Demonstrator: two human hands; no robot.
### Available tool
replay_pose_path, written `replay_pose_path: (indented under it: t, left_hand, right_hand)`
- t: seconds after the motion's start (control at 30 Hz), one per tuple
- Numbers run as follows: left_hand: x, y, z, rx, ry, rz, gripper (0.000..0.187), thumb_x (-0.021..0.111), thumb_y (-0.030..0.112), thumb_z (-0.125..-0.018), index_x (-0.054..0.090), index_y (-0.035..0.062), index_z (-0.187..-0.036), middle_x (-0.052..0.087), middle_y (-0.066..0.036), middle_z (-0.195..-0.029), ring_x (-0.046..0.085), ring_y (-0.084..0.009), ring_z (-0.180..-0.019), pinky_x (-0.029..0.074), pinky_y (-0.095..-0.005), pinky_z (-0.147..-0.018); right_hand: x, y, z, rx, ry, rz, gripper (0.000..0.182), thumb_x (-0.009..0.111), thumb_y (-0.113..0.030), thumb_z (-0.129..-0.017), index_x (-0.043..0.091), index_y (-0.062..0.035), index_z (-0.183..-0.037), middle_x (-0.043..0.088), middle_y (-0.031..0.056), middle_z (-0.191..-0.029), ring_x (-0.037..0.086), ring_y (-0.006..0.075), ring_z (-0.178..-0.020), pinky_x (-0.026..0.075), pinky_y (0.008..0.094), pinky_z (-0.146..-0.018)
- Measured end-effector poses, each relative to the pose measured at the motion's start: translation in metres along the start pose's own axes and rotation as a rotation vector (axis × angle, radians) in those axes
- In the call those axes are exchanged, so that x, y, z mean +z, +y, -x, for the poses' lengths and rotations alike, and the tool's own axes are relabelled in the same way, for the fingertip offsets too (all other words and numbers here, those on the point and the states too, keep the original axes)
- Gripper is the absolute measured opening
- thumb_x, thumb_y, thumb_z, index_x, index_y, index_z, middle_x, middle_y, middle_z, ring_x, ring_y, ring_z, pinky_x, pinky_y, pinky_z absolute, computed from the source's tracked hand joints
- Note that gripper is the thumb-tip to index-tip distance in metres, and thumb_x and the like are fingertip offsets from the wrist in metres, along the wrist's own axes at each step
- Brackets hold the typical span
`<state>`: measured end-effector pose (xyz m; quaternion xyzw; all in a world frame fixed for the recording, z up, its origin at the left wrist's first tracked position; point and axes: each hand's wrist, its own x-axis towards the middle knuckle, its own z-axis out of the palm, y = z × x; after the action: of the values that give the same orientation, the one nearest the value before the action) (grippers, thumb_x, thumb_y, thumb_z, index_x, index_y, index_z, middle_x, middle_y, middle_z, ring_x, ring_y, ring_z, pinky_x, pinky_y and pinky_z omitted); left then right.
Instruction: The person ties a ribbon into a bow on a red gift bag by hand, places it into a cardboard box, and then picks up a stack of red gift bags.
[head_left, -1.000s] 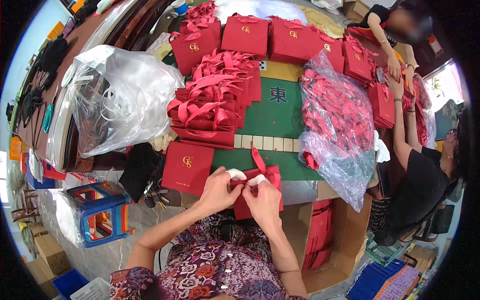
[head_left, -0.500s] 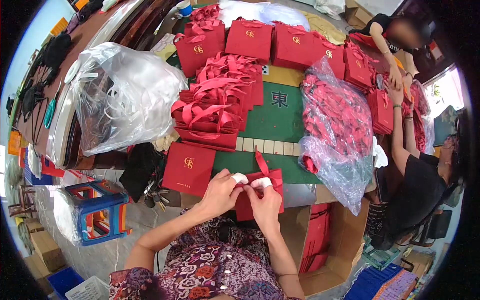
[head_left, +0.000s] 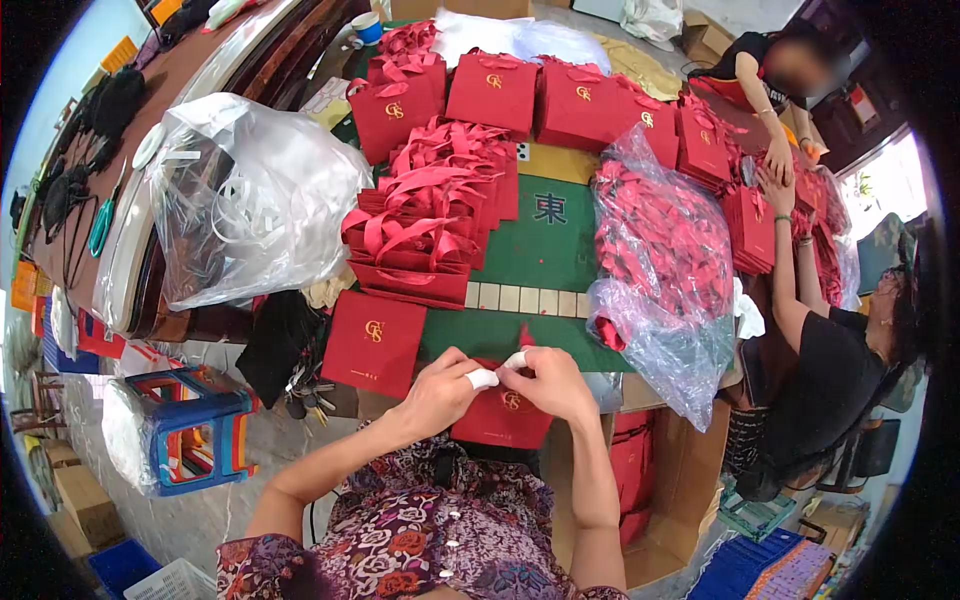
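Observation:
A red paper gift bag (head_left: 497,428) with a gold monogram hangs at the table's front edge, over my lap. At its top edge, my left hand (head_left: 450,396) and my right hand (head_left: 556,384) are closed, fingertips meeting; both have white finger covers. Between thumb and fingers each hand grips the bag's upper edge, though the fingertips hide the exact pinch point. A short end of red ribbon (head_left: 525,335) shows just beyond my right fingers. Left of my hands, another red bag (head_left: 372,343) lies flat with its monogram up.
Rows of ribboned red bags (head_left: 415,240) stand ahead. A clear bag of red ribbons (head_left: 665,240) lies right, a white-filled plastic bag (head_left: 260,200) left. An open carton (head_left: 690,500) stands below right. Two people work at the right; one's forearm (head_left: 785,245) reaches across.
The bag in my hands has turned so its monogram now shows. My right hand has shifted right and its wrist has turned; the ribbon end looks shorter. The view has shifted slightly.

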<state>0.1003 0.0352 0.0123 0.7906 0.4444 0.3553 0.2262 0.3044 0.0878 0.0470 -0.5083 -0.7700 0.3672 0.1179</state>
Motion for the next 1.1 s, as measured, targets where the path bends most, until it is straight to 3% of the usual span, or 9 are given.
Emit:
replay_pose_path:
  t: [0.03, 0.27, 0.4, 0.47, 0.57, 0.6, 0.73, 1.03, 1.1]
  left_hand:
    - [0.001, -0.001, 0.002, 0.05, -0.008, -0.019, 0.024, 0.075, 0.0, -0.073, 0.072, 0.0054, -0.096, 0.068, -0.008, -0.091, 0.06, -0.0283, -0.083, 0.053, -0.0366, -0.072]
    - [0.001, -0.002, 0.002, 0.045, -0.004, 0.028, 0.025, 0.075, 0.001, -0.075, 0.067, 0.0037, -0.099, 0.066, -0.009, -0.091, 0.059, -0.0292, -0.084, 0.053, -0.0377, -0.074]
    - [-0.004, -0.008, -0.003, 0.009, -0.081, 0.09, 0.02, 0.071, 0.001, -0.079, 0.063, 0.0028, -0.098, 0.065, -0.013, -0.089, 0.059, -0.032, -0.087, 0.051, -0.0409, -0.076]
    - [-0.006, -0.01, -0.006, -0.07, -0.113, 0.166, 0.017, 0.067, 0.001, -0.081, 0.061, 0.0015, -0.097, 0.064, -0.014, -0.091, 0.058, -0.0335, -0.089, 0.051, -0.0421, -0.078]
    - [-0.01, -0.01, -0.009, -0.173, -0.258, 0.217, 0.018, 0.07, 0.004, -0.081, 0.06, 0.0018, -0.095, 0.064, -0.016, -0.09, 0.059, -0.0355, -0.088, 0.05, -0.0438, -0.078]
    - [-0.008, -0.011, -0.009, -0.179, -0.246, 0.184, 0.018, 0.07, 0.005, -0.081, 0.06, 0.0022, -0.095, 0.064, -0.016, -0.089, 0.059, -0.036, -0.088, 0.049, -0.0441, -0.078]
    - [-0.003, -0.025, -0.007, -0.161, -0.203, 0.142, 0.021, 0.073, 0.007, -0.08, 0.061, 0.0054, -0.097, 0.063, -0.014, -0.085, 0.06, -0.0347, -0.083, 0.049, -0.0435, -0.075]
    - [0.012, -0.021, -0.015, -0.318, 0.069, 0.002, 0.021, 0.074, 0.016, -0.082, 0.063, 0.0052, -0.098, 0.065, -0.011, -0.082, 0.063, -0.0317, -0.082, 0.051, -0.043, -0.074]
    - [0.021, -0.021, -0.021, -0.394, 0.085, -0.002, 0.024, 0.074, 0.019, -0.082, 0.064, 0.0042, -0.098, 0.066, -0.011, -0.08, 0.063, -0.0319, -0.082, 0.051, -0.0435, -0.074]
  right_hand:
    - [-0.006, 0.001, -0.004, 0.078, -0.159, -0.1, 0.026, 0.071, -0.032, -0.083, 0.076, -0.0063, -0.085, 0.066, 0.0141, -0.069, 0.064, 0.0331, -0.068, 0.047, 0.0419, -0.063]
    - [0.001, 0.027, -0.019, 0.073, -0.304, -0.384, 0.019, 0.075, -0.027, -0.079, 0.078, -0.0081, -0.084, 0.071, 0.0115, -0.072, 0.067, 0.0202, -0.064, 0.05, 0.0339, -0.063]
    - [0.019, 0.031, -0.02, 0.183, -0.28, -0.465, 0.017, 0.075, -0.022, -0.078, 0.078, -0.0061, -0.081, 0.072, 0.0098, -0.073, 0.067, 0.0166, -0.065, 0.051, 0.0312, -0.065]
    - [0.023, 0.02, -0.021, 0.237, -0.049, -0.315, 0.018, 0.074, -0.021, -0.078, 0.077, -0.0036, -0.082, 0.071, 0.0079, -0.071, 0.066, 0.0136, -0.066, 0.051, 0.0301, -0.066]
    - [0.028, 0.028, -0.036, 0.384, 0.144, -0.534, 0.02, 0.074, -0.022, -0.078, 0.076, -0.0029, -0.085, 0.072, 0.0077, -0.071, 0.068, 0.0152, -0.068, 0.052, 0.0309, -0.067]
    - [0.029, 0.03, -0.039, 0.29, 0.214, -0.494, 0.023, 0.073, -0.026, -0.081, 0.076, -0.0043, -0.088, 0.072, 0.0118, -0.073, 0.069, 0.0224, -0.068, 0.052, 0.0337, -0.066]
    - [0.025, 0.031, -0.042, 0.208, 0.355, -0.293, 0.025, 0.07, -0.029, -0.086, 0.075, -0.0044, -0.089, 0.07, 0.0167, -0.076, 0.068, 0.0323, -0.068, 0.052, 0.04, -0.064]
    - [0.044, 0.024, -0.038, 0.017, 0.369, 0.011, 0.013, 0.076, -0.011, -0.076, 0.069, -0.0043, -0.084, 0.063, 0.013, -0.083, 0.064, 0.0327, -0.081, 0.051, 0.0436, -0.07]
    - [0.048, 0.027, -0.038, -0.074, 0.457, 0.036, 0.012, 0.074, -0.01, -0.079, 0.068, -0.0028, -0.086, 0.064, 0.0124, -0.079, 0.066, 0.0269, -0.069, 0.052, 0.0363, -0.065]
